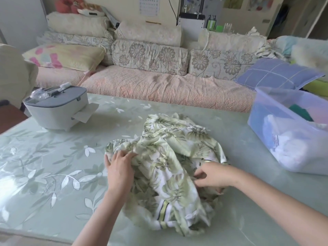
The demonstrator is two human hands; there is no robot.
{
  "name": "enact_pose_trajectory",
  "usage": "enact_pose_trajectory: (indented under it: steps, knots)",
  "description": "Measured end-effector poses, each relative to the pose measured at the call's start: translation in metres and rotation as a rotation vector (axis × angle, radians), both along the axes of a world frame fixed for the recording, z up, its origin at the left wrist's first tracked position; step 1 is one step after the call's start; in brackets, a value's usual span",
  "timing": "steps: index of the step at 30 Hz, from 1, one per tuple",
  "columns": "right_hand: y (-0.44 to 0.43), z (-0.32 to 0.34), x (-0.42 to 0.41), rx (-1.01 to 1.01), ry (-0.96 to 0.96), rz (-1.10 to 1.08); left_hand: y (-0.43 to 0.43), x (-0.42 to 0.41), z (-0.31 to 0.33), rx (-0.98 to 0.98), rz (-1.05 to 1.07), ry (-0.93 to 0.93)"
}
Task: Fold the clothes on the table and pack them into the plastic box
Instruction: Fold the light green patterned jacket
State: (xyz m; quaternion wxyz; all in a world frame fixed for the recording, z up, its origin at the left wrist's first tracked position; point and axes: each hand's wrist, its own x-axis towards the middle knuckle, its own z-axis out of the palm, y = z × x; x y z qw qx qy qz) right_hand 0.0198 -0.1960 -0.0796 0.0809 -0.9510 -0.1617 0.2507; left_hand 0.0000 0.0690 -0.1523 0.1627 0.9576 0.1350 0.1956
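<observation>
A crumpled green and white leaf-print garment [168, 157] lies in a heap on the middle of the table [53, 157]. My left hand [119, 167] rests on its left edge, fingers curled into the cloth near an elastic hem. My right hand [211, 175] pinches a fold of the same garment on its right side. The clear plastic box [266, 121] stands at the table's right edge, holding white, green and pink clothes.
A grey and white lidded container [56, 107] with a tissue sticking out sits at the back left of the table. Behind the table runs a floral sofa [150, 80] with pillows and a blue checked cushion [276, 75].
</observation>
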Motion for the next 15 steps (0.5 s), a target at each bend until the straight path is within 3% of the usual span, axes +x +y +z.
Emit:
enact_pose_trajectory:
  steps: [2,5,7,11,15]
  knots:
    - [0.006,0.018,-0.004,0.158,0.143,-0.002,0.002,0.004,0.004,-0.113,0.002,-0.077]
    - [0.015,0.013,-0.008,0.019,0.077,0.124,-0.002,0.008,0.013,-0.365,-0.083,-0.201]
    - [0.018,0.004,-0.003,0.023,-0.11,0.089,-0.008,0.006,0.019,-0.451,-0.1,-0.198]
    - [0.018,0.021,0.026,0.575,-0.503,-0.285,-0.017,-0.003,0.03,-0.379,-0.176,-0.26]
    - [0.025,0.044,0.053,0.675,-0.78,-0.407,-0.031,-0.013,0.043,-0.37,-0.363,-0.274]
